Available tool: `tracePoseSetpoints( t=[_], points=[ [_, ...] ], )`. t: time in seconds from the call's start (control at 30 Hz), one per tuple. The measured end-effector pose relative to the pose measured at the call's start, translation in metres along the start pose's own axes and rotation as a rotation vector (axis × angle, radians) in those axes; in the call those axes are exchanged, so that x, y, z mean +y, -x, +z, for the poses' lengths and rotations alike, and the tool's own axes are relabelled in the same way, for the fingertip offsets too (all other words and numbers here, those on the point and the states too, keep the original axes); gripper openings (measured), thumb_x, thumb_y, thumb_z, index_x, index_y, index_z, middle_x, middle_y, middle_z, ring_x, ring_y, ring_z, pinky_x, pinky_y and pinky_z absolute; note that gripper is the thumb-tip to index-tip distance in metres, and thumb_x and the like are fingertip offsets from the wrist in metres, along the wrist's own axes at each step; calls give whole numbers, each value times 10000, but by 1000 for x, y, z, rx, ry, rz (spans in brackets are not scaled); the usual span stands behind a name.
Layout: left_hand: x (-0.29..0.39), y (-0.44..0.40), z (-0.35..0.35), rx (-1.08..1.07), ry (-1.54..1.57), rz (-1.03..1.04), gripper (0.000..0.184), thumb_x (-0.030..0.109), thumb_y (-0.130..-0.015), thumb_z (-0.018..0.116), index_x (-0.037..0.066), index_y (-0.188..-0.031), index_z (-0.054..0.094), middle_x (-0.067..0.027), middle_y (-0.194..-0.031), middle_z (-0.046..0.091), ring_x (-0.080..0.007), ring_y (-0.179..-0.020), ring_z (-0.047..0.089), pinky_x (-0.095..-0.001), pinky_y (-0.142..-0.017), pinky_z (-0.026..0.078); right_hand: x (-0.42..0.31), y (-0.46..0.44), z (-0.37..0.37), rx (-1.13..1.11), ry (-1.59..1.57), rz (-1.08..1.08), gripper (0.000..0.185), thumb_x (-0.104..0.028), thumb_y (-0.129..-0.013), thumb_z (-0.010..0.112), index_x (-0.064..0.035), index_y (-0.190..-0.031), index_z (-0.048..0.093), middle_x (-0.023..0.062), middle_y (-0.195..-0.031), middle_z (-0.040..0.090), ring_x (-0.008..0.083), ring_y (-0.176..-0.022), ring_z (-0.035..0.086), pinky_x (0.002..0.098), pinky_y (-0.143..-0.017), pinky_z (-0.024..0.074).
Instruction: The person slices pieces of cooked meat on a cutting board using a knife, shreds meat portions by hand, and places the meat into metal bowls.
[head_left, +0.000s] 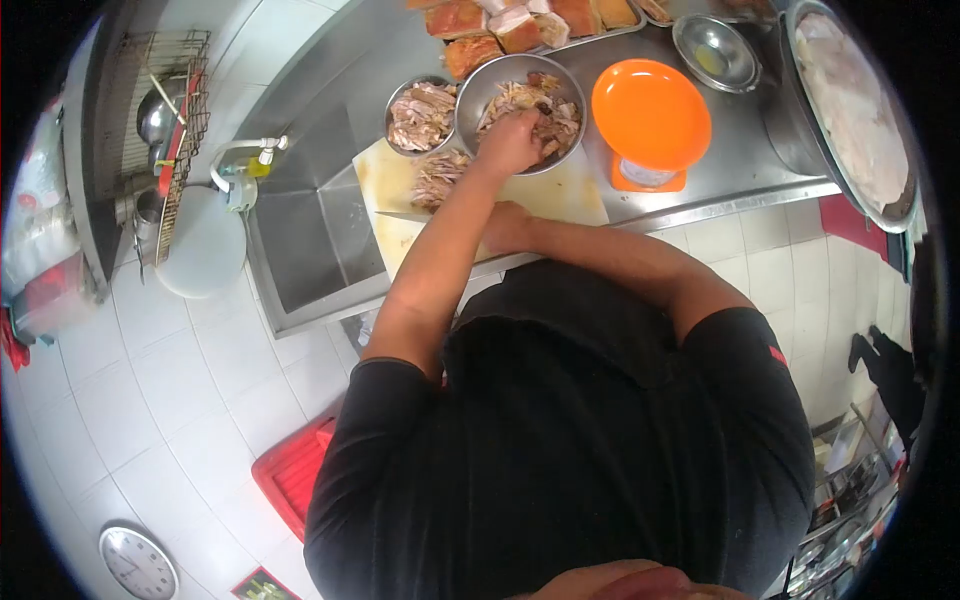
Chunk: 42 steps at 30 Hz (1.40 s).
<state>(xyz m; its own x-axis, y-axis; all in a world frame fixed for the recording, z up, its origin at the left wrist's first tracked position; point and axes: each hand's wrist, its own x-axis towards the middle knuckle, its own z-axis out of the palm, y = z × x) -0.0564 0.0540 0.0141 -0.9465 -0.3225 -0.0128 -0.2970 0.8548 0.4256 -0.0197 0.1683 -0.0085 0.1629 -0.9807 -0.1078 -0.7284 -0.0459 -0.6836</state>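
My left hand (pixel 514 146) reaches into a steel bowl (pixel 468 118) of chopped meat (pixel 560 132), its fingers curled down among the pieces; the fingertips are partly hidden. Below it, my right hand (pixel 508 228) is closed round the handle of a knife (pixel 400 215). The knife lies low over the white cutting board (pixel 570 200), blade pointing left and partly covered by my left forearm. A pile of sliced meat (pixel 436 180) is on the board just beyond the blade. Left of the large bowl, a smaller bowl holds more sliced meat (pixel 421 115).
An orange kitchen scale (pixel 651 115) stands right of the bowl. Roasted pork chunks (pixel 520 30) fill a tray behind. A steel dish (pixel 715 55) and a big pot topped with pale food (pixel 850 110) are at right. A sink (pixel 310 230) and tap (pixel 240 165) lie left.
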Motion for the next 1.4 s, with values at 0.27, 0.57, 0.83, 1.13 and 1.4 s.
tracePoseSetpoints(
  t=[0.27,0.57,0.83,1.13,1.4],
  points=[
    [-45,25,-16,107,685,-330,262,51,-902,749,13,-1155,693,-77,-918,740,-154,-845,690,-318,-770,553,4,-7,14,6,-98,39,442,-208,-990,581,-234,-1431,589,214,-1049,751,426,-955,719,569,-867,554],
    [-74,148,-83,476,782,-406,255,-23,-963,638,21,-1213,671,1,-977,699,-85,-849,631,-253,-751,531,6,-9,19,56,-167,95,680,-203,-1006,595,-385,-1625,383,258,-1104,734,443,-975,725,535,-899,572],
    [-130,270,-35,554,8,-295,314,-42,-827,648,83,-1101,738,-138,-1012,715,-334,-987,676,-436,-895,555,15,-14,38,124,-279,125,682,-170,-1001,649,-303,-1625,408,231,-1203,743,414,-1098,723,460,-984,564],
    [-111,327,28,803,-41,-417,240,5,-813,697,85,-1037,733,-151,-1076,679,-377,-1075,646,-475,-936,537,-15,-6,30,140,-32,40,665,-192,-990,656,-343,-1600,440,226,-1177,742,428,-985,732,510,-873,593],
    [-132,302,33,771,71,-380,165,10,-845,685,46,-1004,709,-160,-1014,653,-383,-1019,649,-468,-897,552,-54,-16,15,351,-21,-228,639,-136,-976,695,-252,-1574,503,214,-1194,740,415,-982,742,472,-834,611]
  ],
)
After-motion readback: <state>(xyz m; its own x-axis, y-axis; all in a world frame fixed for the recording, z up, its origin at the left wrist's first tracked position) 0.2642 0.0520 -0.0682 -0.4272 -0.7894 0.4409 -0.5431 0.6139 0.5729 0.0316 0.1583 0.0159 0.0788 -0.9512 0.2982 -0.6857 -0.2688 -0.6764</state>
